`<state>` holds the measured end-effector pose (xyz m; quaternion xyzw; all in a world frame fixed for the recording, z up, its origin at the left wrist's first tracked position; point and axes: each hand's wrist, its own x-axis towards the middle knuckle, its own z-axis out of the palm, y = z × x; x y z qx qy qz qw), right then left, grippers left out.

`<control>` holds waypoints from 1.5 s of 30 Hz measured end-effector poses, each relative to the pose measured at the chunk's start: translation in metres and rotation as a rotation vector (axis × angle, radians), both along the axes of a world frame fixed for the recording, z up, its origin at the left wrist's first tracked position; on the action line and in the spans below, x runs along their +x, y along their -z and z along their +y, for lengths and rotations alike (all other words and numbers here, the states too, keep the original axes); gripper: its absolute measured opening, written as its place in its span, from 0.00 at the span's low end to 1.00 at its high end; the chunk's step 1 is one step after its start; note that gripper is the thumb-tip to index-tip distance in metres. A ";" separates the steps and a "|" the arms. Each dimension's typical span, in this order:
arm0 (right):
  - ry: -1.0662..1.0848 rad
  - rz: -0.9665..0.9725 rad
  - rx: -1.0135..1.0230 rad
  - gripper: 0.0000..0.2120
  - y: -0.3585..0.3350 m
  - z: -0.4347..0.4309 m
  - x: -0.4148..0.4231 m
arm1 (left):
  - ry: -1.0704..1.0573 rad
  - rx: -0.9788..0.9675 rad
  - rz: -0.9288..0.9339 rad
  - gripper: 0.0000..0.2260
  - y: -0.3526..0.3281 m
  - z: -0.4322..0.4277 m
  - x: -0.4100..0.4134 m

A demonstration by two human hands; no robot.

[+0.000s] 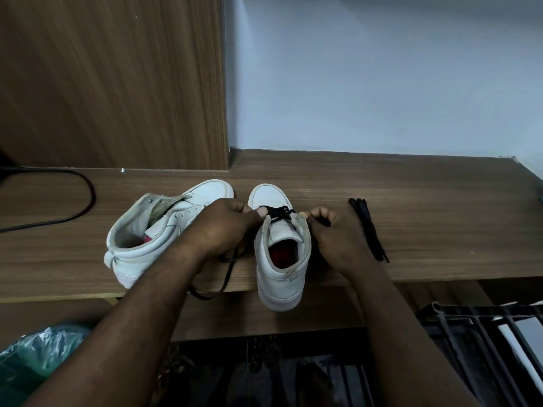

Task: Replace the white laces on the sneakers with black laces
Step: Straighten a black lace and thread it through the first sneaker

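Two white high-top sneakers stand on a wooden shelf (pixel 411 195). The right sneaker (pixel 280 259) points away from me, its heel over the front edge. A black lace (pixel 276 212) crosses its lower eyelets. My left hand (pixel 226 227) pinches that lace at the sneaker's left side, and a loose end (pixel 226 274) hangs below the hand. My right hand (pixel 335 236) is curled at the sneaker's right side, gripping the lace's other end. The left sneaker (pixel 155 227) leans to the left with no lace in its eyelets.
A second bundled black lace (pixel 368 227) lies to the right of my right hand. A black cable (pixel 79 207) loops at the left. A wood panel (pixel 117 83) rises behind. A green plastic bag (pixel 35 356) sits lower left, a dark rack (pixel 482 342) lower right.
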<state>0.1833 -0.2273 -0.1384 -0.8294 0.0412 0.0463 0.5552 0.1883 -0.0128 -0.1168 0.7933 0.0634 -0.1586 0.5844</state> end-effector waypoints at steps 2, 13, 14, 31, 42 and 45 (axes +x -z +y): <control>-0.002 -0.015 -0.017 0.10 0.001 -0.002 0.001 | 0.058 -0.018 0.027 0.14 -0.001 0.002 -0.002; 0.063 0.012 -0.066 0.12 -0.006 -0.009 -0.003 | 0.129 0.216 -0.041 0.12 -0.002 0.006 -0.004; 0.059 0.030 -0.053 0.12 -0.006 -0.011 -0.004 | 0.148 0.284 -0.059 0.12 -0.002 0.007 -0.004; 0.008 0.016 0.068 0.11 -0.006 0.001 -0.005 | 0.117 -0.028 0.026 0.13 -0.006 0.008 -0.007; 0.174 0.098 0.156 0.13 -0.002 -0.001 -0.002 | -0.041 0.132 -0.070 0.12 0.003 0.001 -0.002; 0.188 0.123 0.303 0.09 -0.005 0.002 -0.003 | -0.093 0.178 -0.133 0.11 0.003 0.002 0.000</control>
